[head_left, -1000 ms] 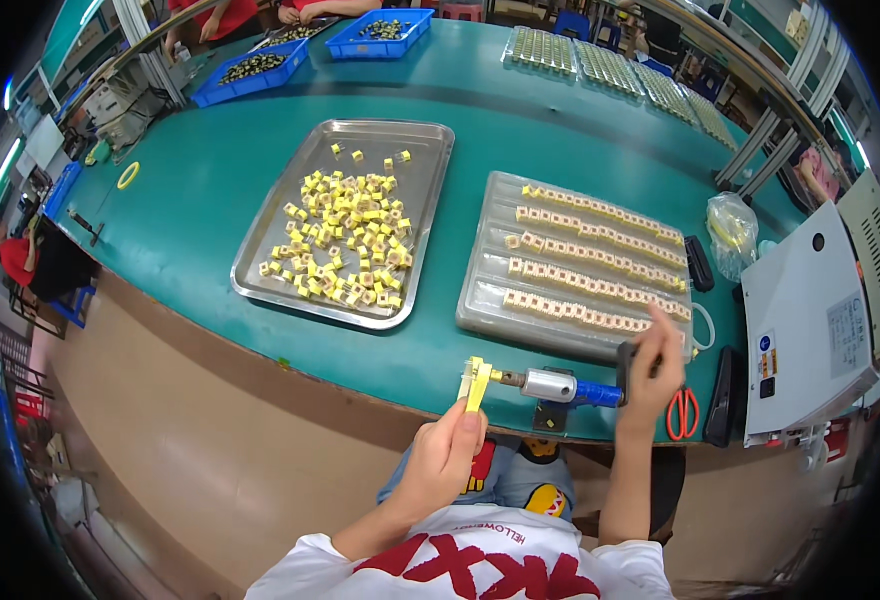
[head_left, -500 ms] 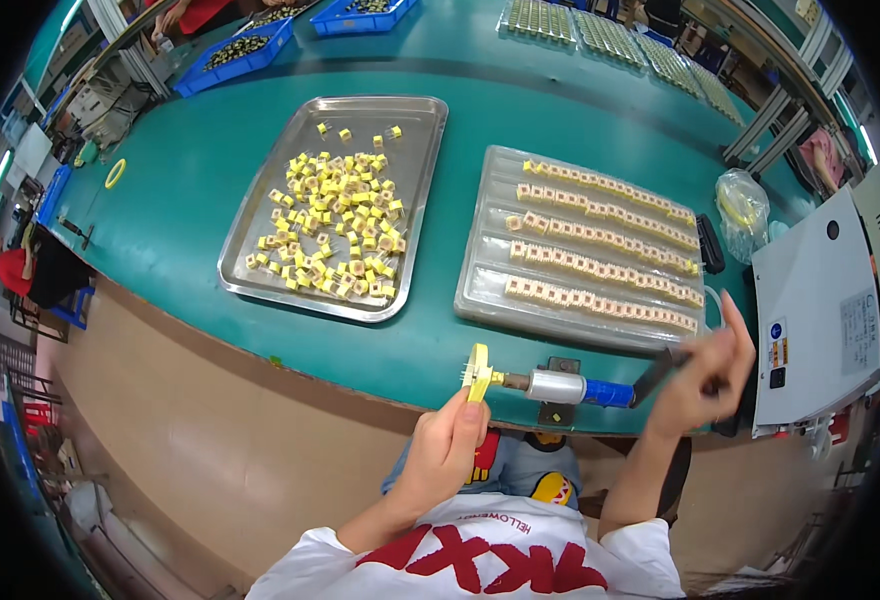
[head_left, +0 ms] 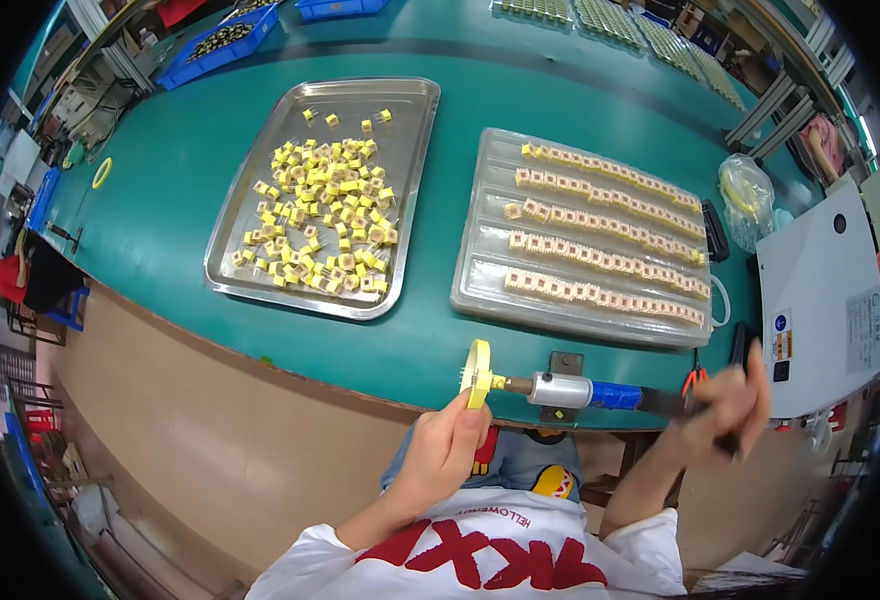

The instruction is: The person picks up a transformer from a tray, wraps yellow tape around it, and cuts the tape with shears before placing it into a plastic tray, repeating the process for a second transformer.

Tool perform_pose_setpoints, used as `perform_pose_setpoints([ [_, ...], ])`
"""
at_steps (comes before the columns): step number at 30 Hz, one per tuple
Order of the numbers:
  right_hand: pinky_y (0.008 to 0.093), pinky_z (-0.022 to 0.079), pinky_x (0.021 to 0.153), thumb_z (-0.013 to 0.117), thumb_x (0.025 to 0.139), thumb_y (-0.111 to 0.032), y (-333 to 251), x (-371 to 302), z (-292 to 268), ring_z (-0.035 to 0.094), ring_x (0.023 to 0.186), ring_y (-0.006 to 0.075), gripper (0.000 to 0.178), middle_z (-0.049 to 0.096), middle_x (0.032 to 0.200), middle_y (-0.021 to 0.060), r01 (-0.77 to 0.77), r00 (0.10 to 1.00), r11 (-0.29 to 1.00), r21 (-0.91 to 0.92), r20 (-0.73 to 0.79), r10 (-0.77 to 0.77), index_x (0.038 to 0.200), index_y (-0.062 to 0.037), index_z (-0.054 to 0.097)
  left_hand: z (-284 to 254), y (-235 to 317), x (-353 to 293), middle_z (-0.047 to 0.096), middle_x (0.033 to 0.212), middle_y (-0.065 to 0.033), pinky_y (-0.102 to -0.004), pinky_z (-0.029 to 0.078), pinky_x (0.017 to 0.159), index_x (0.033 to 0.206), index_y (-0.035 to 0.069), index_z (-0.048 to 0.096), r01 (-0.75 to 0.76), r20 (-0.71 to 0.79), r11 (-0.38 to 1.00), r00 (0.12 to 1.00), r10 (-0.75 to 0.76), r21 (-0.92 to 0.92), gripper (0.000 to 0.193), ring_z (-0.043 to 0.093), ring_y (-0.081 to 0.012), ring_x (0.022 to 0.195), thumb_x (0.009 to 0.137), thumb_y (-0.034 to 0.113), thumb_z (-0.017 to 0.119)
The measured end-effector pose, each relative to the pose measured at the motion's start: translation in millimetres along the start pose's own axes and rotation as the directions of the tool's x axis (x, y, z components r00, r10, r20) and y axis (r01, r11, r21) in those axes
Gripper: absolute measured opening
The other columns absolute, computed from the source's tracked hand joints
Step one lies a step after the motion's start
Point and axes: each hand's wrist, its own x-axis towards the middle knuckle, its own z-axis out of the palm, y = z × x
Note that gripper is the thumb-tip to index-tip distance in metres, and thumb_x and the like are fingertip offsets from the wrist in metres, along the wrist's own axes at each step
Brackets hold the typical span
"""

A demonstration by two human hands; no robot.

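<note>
Near the table's front edge stands a hand-cranked winder (head_left: 563, 390), with a silver cylinder, a blue-wrapped section and a dark crank arm (head_left: 663, 402). At its left end a small yellow part sits on the spindle tip (head_left: 500, 382). My left hand (head_left: 446, 445) pinches a roll of yellow tape (head_left: 478, 372) upright beside that tip; thin pins show next to the roll. My right hand (head_left: 725, 415), smeared by motion, is closed round the crank's dark handle (head_left: 728, 446) at the right.
Left, a metal tray (head_left: 222, 262) holds many loose yellow-wrapped coils (head_left: 330, 195). A clear plastic tray (head_left: 470, 285) carries rows of coils. Orange-handled scissors (head_left: 695, 377) lie by a white machine (head_left: 822, 300). A plastic bag (head_left: 746, 200) and blue bins (head_left: 222, 45) sit farther back.
My right hand has swung the crank downward and slightly right, uncovering the orange-handled scissors. My left hand keeps the tape roll at the spindle tip. The whole view has shifted slightly.
</note>
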Motion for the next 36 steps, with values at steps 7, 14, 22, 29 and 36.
perform_pose_setpoints([
  [7, 0.019, 0.035, 0.052, 0.043, 0.097, -0.007, 32, -47, 6, 0.045, 0.056, 0.0021, 0.027, 0.06, 0.071, 0.0024, -0.108, 0.877, 0.946, -0.304, 0.42, 0.235, 0.113, 0.0019, 0.063, -3, 3, 14, 0.048, 0.061, -0.0094, -0.0318, 0.038, 0.051, 0.085, -0.002, 0.049, -0.02, -0.004, 1.0, 1.0, 0.02, 0.021, 0.03, 0.045, -0.0203, 0.05, 0.1, 0.022, 0.039],
  [14, 0.0198, 0.033, 0.053, 0.042, 0.098, -0.01, -48, -23, -46, 0.041, 0.057, 0.0013, 0.029, 0.054, 0.069, -0.0012, -0.379, 0.65, 0.838, -0.392, 0.532, 0.542, 0.119, 0.0012, 0.059, -5, 3, 26, 0.042, 0.064, 0.0004, -0.0235, 0.031, 0.051, 0.081, 0.0, 0.05, 0.003, -0.02, 0.999, 1.0, -0.004, -0.044, 0.045, 0.036, -0.0072, 0.057, 0.1, 0.039, 0.039],
  [22, 0.0277, 0.041, 0.067, 0.042, 0.094, -0.004, 13, -35, -9, 0.048, 0.072, 0.0189, 0.032, 0.052, 0.082, 0.0108, -0.348, 0.613, 0.896, -0.278, 0.655, 0.441, 0.123, -0.0005, 0.057, -4, 9, 6, 0.045, 0.058, -0.0058, -0.0284, 0.035, 0.051, 0.082, 0.001, 0.048, 0.069, 0.085, 0.992, 0.995, -0.06, -0.107, 0.038, 0.042, -0.0146, 0.052, 0.101, 0.031, 0.037],
  [29, 0.0261, 0.037, 0.064, 0.039, 0.099, -0.011, 22, -15, 32, 0.045, 0.069, 0.012, 0.031, 0.047, 0.077, 0.0042, -0.327, 0.876, 0.94, -0.097, 0.343, 0.34, 0.122, -0.0028, 0.058, -2, 24, -20, 0.045, 0.061, -0.0055, -0.0279, 0.035, 0.051, 0.084, 0.002, 0.047, 0.037, 0.085, 0.997, 0.996, -0.031, -0.067, 0.037, 0.042, -0.0138, 0.053, 0.102, 0.031, 0.033],
  [36, 0.0218, 0.037, 0.063, 0.038, 0.099, -0.011, 9, -56, -28, 0.044, 0.067, 0.0073, 0.031, 0.051, 0.078, 0.002, -0.039, 0.798, 0.968, -0.25, 0.576, 0.181, 0.12, 0.002, 0.057, 0, 26, 0, 0.043, 0.056, -0.0063, -0.0302, 0.036, 0.05, 0.083, 0.002, 0.047, 0.054, 0.024, 0.998, 0.998, -0.054, 0.021, 0.036, 0.044, -0.0169, 0.049, 0.102, 0.029, 0.033],
])
